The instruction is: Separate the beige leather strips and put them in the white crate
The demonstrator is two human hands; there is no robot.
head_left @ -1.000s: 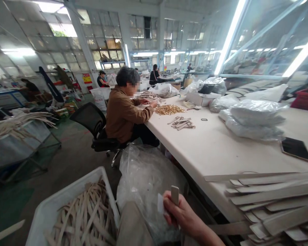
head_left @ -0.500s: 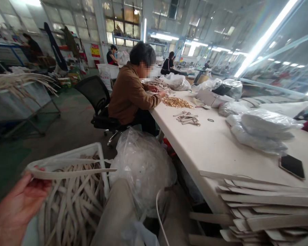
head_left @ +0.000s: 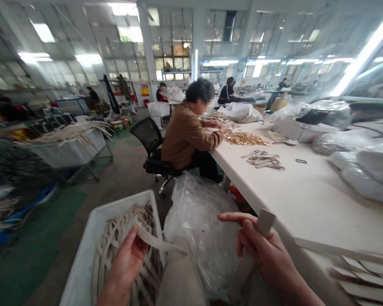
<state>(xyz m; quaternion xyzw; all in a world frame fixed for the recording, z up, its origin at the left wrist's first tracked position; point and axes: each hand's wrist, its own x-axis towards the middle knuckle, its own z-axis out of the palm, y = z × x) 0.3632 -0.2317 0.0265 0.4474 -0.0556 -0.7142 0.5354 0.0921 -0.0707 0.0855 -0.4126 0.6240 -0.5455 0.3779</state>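
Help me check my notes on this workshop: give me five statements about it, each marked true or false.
1. The left hand holds a pale strap. True.
2. The right hand holds a phone. False: it holds another strap.
3. The white bin contains more straps. True.
4. The gold pieces lie on the floor. False: the gold pieces lie on the table.
5. The person in brown sits on a black chair. True.

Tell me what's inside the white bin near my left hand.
The white bin holds a tangled heap of beige strips. Your left hand, gripping a pale strip, covers part of the heap. Whatever lies beneath the top strips is hidden.
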